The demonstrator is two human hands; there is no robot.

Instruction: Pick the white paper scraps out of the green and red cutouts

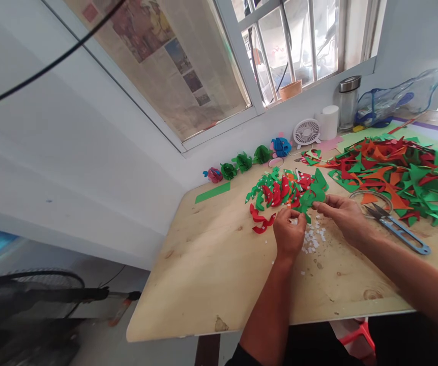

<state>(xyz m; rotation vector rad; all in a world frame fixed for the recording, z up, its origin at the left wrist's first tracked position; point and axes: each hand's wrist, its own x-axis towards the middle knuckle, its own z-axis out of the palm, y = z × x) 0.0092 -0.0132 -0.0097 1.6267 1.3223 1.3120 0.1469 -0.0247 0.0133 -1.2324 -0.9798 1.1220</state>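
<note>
My right hand (344, 216) pinches a curved green paper cutout (313, 196) between thumb and fingertips. Close by on its left, my left hand (289, 233) is also closed at the lower edge of the same green paper. Just beyond my hands lies a pile of red, green and orange paper cutouts (275, 192), many dotted with small white squares. Red wavy strips (261, 219) rest at the pile's near left. Small white paper squares (313, 240) are scattered on the wood between my hands.
Blue-handled snips (404, 233) and a tape roll (371, 199) lie right of my right hand, before a heap of paper scraps (398, 170). Folded paper flowers (242, 161), a small white fan (307, 133) and a glass bottle (349, 104) line the wall side of the table (203, 269).
</note>
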